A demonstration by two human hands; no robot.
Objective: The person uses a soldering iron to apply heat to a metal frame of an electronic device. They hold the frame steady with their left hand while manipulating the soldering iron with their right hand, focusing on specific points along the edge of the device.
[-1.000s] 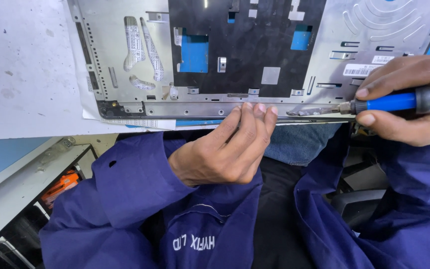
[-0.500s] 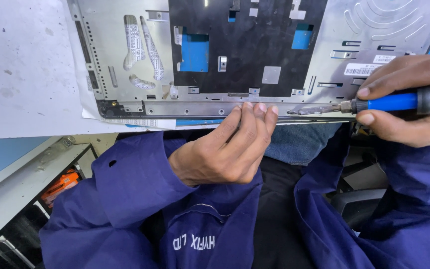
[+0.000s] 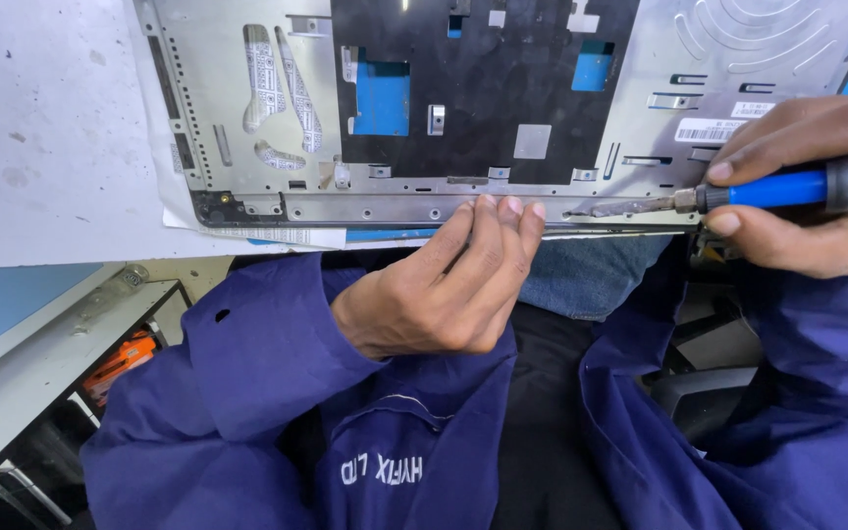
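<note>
A silver laptop case panel (image 3: 247,147) lies inside-up at the table's near edge, with a black sheet (image 3: 503,88) across its middle and blue patches showing through. My left hand (image 3: 444,285) presses its fingertips on the panel's near rim and on a thin metal strip (image 3: 385,208) there. My right hand (image 3: 817,191) grips a screwdriver with a blue and black handle (image 3: 787,186). Its tip (image 3: 581,209) lies flat against the strip just right of my left fingers.
White paper (image 3: 41,128) covers the table on the left, over a blue mat (image 3: 2,294). Below left is a grey shelf edge (image 3: 41,373) with an orange tool (image 3: 120,358) under it. My blue work sleeves and lap fill the foreground.
</note>
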